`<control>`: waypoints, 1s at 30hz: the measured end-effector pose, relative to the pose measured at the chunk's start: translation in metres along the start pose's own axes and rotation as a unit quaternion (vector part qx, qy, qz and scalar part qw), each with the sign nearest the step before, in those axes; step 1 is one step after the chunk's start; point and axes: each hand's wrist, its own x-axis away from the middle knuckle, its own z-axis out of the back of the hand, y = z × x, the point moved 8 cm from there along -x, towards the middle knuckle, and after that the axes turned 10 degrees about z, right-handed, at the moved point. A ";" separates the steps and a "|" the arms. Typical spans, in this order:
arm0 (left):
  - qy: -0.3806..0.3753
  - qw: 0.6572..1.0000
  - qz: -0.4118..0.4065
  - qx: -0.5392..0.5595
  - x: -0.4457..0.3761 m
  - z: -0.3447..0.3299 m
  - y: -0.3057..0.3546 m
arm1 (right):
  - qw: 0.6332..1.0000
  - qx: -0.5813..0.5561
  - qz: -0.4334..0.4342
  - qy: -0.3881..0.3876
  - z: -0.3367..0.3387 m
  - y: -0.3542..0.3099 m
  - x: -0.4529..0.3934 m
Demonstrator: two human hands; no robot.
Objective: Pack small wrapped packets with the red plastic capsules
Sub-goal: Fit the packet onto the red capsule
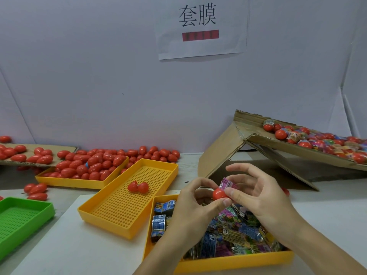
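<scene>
Centrally, lower right of frame: left hand (195,197) and right hand (256,192) both pinch 1 red capsule (219,194) with pink packet (228,184) protruding, above yellow tray (238,262) of packets

i see two bare forearms reaching in from the bottom edge and meeting near the middle right of the view. the left hand (195,197) comes up from below, palm turned inward, its thumb and curled fingers pinching a red capsule half (219,194) from the left side. the right hand (258,192) enters from the lower right, wrist bent. its thumb and forefinger press a pink wrapped packet (228,184) at the top of that capsule half, while its other fingers fan out and upward, loosely spread. the fingertips of both hands are touching or almost touching.
</scene>
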 end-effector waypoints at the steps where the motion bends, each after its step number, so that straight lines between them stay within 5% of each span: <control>1: 0.001 1.000 0.000 0.005 0.000 0.000 0.000 | 1.000 0.003 0.001 0.000 0.000 0.000 0.000; 30: -0.039 0.963 0.024 0.264 -0.005 0.002 -0.006 | 0.986 0.121 0.118 0.013 -0.004 -0.019 0.001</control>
